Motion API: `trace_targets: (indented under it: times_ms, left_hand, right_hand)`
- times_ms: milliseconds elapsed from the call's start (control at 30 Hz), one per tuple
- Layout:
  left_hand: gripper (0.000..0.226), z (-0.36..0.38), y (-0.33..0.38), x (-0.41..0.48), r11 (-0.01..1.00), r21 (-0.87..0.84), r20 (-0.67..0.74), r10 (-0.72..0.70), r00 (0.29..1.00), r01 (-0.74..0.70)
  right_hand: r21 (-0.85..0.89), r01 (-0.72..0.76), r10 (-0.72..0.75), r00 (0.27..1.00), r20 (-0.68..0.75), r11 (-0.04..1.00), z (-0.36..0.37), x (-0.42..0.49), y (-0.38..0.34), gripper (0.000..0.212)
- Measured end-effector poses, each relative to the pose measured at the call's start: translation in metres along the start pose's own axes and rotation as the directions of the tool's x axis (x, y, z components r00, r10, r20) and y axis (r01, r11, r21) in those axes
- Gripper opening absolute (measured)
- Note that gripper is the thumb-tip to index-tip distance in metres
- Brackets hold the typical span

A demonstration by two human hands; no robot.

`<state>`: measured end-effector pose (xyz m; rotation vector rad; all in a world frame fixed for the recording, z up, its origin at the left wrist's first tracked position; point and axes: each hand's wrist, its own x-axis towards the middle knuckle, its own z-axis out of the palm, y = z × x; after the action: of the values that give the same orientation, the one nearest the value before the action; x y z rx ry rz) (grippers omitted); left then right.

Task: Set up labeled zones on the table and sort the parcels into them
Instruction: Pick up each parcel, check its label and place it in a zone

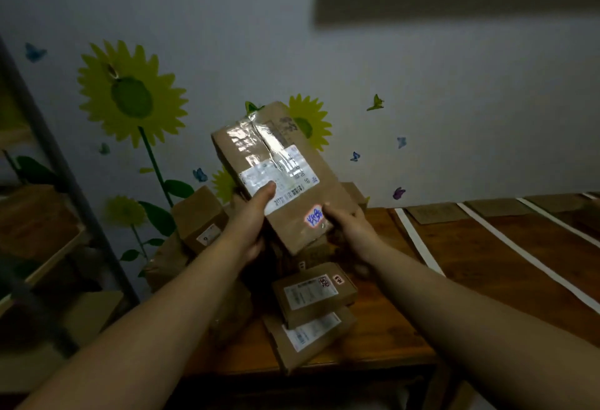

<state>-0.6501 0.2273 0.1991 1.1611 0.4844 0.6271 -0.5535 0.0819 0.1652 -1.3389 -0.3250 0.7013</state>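
i have the cardboard parcel (287, 215) lifted clear of the heap at the left end of the counter (389, 328). both hands are closed around it. the left hand (256, 215) grips the left edge with its thumb laid on the white shipping label (279, 179), and the right hand (349, 224) holds the near right corner, thumb just beside the pink handwritten sticker (314, 215). the parcel is tilted with its labelled face toward the camera, i judge so that the sticker can be read before choosing a zone. the writing is too blurred for me to make out.

below it the unsorted pile sits against the wall: a squarish box (201, 218) on the left, and two flat parcels, the upper flat parcel (311, 293) resting on the lower flat parcel (308, 335), near the counter's front edge. they are bunched at the left, which leaves the right side for sorting.

that right side is already divided. white tape strips (418, 241) run from the far edge toward the near one, with brown cardboard cards (435, 213) lying at the far end of the lanes, probably the zone labels. i see no parcels in the lanes, so sorting looks barely begun. the next move would be carrying this one right, into a matching lane.

a shelf rack (48, 237) stands at far left, and sunflower decals (130, 95) cover the wall.
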Motion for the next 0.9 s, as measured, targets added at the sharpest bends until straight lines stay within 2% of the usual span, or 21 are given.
trace_targets:
  times_ms: [67, 133, 267, 400, 500, 600, 700, 800, 900]
  left_hand:
    - [0.056, 0.009, -0.005, -0.001, 1.0, 0.004, 0.004, -0.003, 1.0, 0.003]
    - [0.064, 0.013, 0.001, -0.004, 1.0, 0.017, 0.015, 0.012, 1.0, -0.012]
    - [0.066, -0.003, 0.037, -0.001, 0.99, 0.025, -0.1, 0.142, 0.985, -0.14]
    - [0.03, -0.006, 0.059, -0.011, 0.965, 0.204, 0.076, 0.153, 0.985, -0.166]
    - [0.036, -0.003, 0.069, -0.017, 0.934, 0.269, 0.096, 0.217, 0.971, -0.235]
    - [0.037, -0.005, 0.077, -0.023, 0.931, 0.197, 0.1, 0.292, 0.951, -0.306]
    - [0.043, -0.01, 0.078, -0.032, 0.93, 0.104, 0.131, 0.34, 0.931, -0.354]
    - [0.047, -0.014, 0.079, -0.039, 0.924, 0.03, 0.14, 0.373, 0.917, -0.38]
    - [0.049, -0.017, 0.079, -0.043, 0.923, -0.03, 0.151, 0.384, 0.911, -0.384]
  right_hand:
    - [0.097, 0.014, -0.013, 1.0, -0.007, 0.995, -0.003, 0.0, -0.007, 0.061]
    - [0.107, 0.067, -0.063, 0.997, -0.036, 0.992, -0.01, 0.001, -0.019, 0.045]
    - [0.003, 0.169, -0.168, 0.98, -0.108, 0.986, -0.033, 0.004, -0.045, 0.048]
    - [-0.054, 0.249, -0.255, 0.948, -0.19, 0.967, -0.043, 0.007, -0.075, 0.055]
    - [-0.105, 0.359, -0.374, 0.899, -0.225, 0.927, -0.038, -0.003, -0.101, 0.047]
    - [-0.152, 0.471, -0.493, 0.849, -0.191, 0.869, -0.032, -0.021, -0.118, 0.038]
    - [-0.234, 0.568, -0.6, 0.795, -0.092, 0.789, -0.031, -0.038, -0.126, 0.029]
    - [-0.279, 0.632, -0.662, 0.749, -0.02, 0.723, -0.028, -0.054, -0.131, 0.034]
    - [-0.291, 0.661, -0.692, 0.722, -0.008, 0.692, -0.025, -0.064, -0.132, 0.034]
